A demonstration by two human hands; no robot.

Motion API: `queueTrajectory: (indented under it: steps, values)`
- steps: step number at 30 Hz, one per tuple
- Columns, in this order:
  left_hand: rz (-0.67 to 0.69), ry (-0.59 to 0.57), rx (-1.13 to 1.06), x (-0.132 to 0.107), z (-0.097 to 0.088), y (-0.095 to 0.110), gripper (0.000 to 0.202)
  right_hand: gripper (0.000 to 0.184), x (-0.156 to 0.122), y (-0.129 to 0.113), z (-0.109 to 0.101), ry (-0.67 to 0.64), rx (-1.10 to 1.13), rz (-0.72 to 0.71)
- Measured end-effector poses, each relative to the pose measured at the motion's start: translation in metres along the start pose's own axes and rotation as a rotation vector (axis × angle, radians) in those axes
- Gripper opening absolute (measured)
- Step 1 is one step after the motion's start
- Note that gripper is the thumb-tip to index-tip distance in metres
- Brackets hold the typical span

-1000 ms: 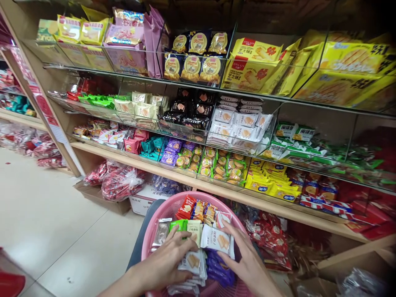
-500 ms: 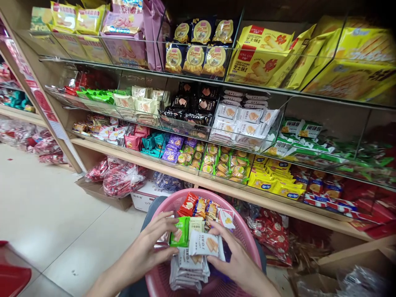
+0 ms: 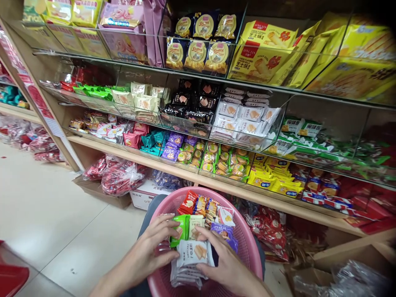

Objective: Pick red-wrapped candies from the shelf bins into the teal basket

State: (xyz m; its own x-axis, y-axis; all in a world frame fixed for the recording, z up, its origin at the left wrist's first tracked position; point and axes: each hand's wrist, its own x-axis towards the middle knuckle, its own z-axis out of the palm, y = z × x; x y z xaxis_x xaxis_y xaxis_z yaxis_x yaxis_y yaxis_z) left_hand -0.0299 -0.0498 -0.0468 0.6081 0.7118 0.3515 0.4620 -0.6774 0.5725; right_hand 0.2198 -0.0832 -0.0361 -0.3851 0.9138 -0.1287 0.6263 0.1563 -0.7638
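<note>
A pink plastic basket (image 3: 251,231) holds small wrapped snacks. White packets (image 3: 185,277) are stacked near its front, and a white snack packet (image 3: 194,252) with wafer-like pieces printed on it lies on top. My right hand (image 3: 225,260) has its thumb and fingers around that packet's right side. My left hand (image 3: 159,241) is open, fingers apart, over the edge of a green packet (image 3: 180,231), its thumb by the stack's left side. Behind are a cream packet (image 3: 195,225), a red packet (image 3: 188,203) and a purple packet (image 3: 223,233).
A shelf unit (image 3: 173,159) with clear dividers stands ahead, filled with snack packets. Below it are a bag of red-wrapped items (image 3: 120,177) and a white box (image 3: 142,200). A cardboard box (image 3: 349,255) with clear plastic sits at right, and a red object (image 3: 12,268) at left.
My right hand has moved left and down, bringing the white snack packet onto the stack. The purple packet shows more now. My left hand stays nearly in place.
</note>
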Motion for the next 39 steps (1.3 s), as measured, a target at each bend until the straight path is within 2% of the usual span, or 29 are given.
queueTrajectory:
  steps: [6,14,18,22,26,30,36,39]
  values:
    - [-0.015,-0.043,0.023,-0.001,0.003,-0.001,0.033,0.072,0.003,0.003,0.003,0.014,0.009,-0.014]
    - [-0.009,-0.041,0.016,0.001,0.005,0.001,0.033,0.071,0.002,0.008,0.007,0.013,-0.006,-0.038]
    - [0.014,-0.013,0.007,0.004,0.003,0.004,0.029,0.07,-0.006,0.012,-0.008,0.101,0.015,-0.013]
    - [0.053,-0.003,0.035,0.006,0.002,0.008,0.027,0.064,-0.031,0.018,-0.033,0.201,-0.082,0.032]
    - [0.076,-0.002,0.053,0.009,0.003,0.01,0.024,0.061,-0.06,0.027,-0.044,0.16,-0.267,0.133]
    - [0.077,-0.001,0.046,0.012,0.006,0.01,0.023,0.056,-0.071,0.033,-0.033,0.075,-0.404,0.131]
    - [0.055,-0.022,0.054,0.01,0.007,0.012,0.021,0.045,-0.058,0.023,-0.006,-0.08,-0.489,0.248]
    - [0.06,-0.005,0.057,0.007,0.007,0.012,0.021,0.041,-0.051,0.025,0.006,-0.11,-0.504,0.226]
